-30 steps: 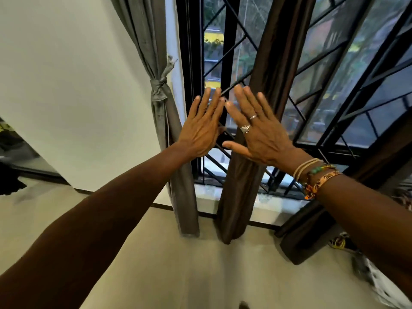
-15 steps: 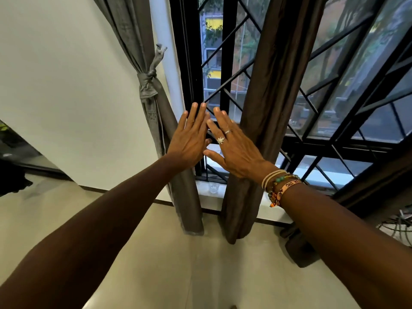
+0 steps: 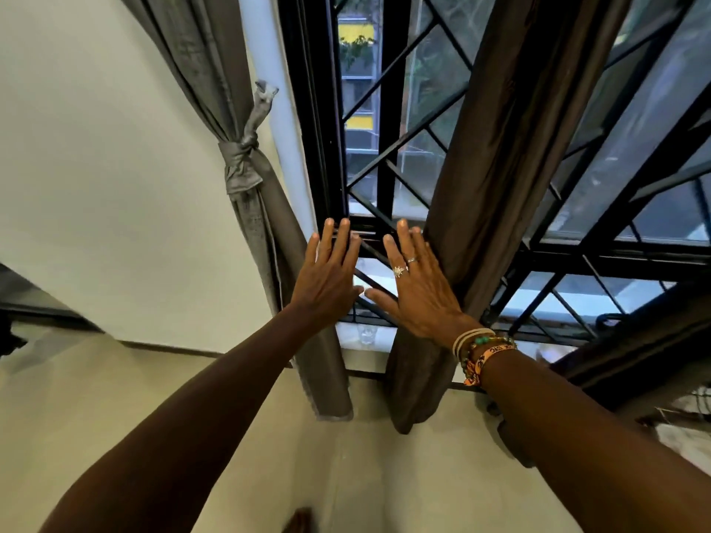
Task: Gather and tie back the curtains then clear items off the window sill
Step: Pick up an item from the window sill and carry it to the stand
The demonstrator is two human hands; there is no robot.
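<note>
Left hand (image 3: 327, 278): I see it raised flat in front of the window, fingers straight and close together, holding nothing.
Right hand (image 3: 419, 290): also flat and spread, empty. Its thumb points toward the left thumb and the tips are just apart. Its outer edge overlaps the brown curtain, but I cannot tell if it touches the cloth.
Rings (image 3: 400, 271): two, on the right hand's fingers.
Bracelets (image 3: 481, 348): a stack of cord and bead bands on the right wrist.
Grey curtain (image 3: 215, 71): left of the window, gathered into a bundle against the wall (image 3: 96, 186).
Tie (image 3: 240, 163): a grey band knotted round that curtain, one end sticking up.
Brown curtain (image 3: 500, 148): hangs loose in a narrow column across the window grille (image 3: 388, 109), with no band round it that I can see.
Window sill (image 3: 363, 357): a pale ledge showing between the two curtains, below my hands.
Small clear object (image 3: 365, 334): stands on the sill in that gap. It looks like a glass, though I cannot be sure.
</note>
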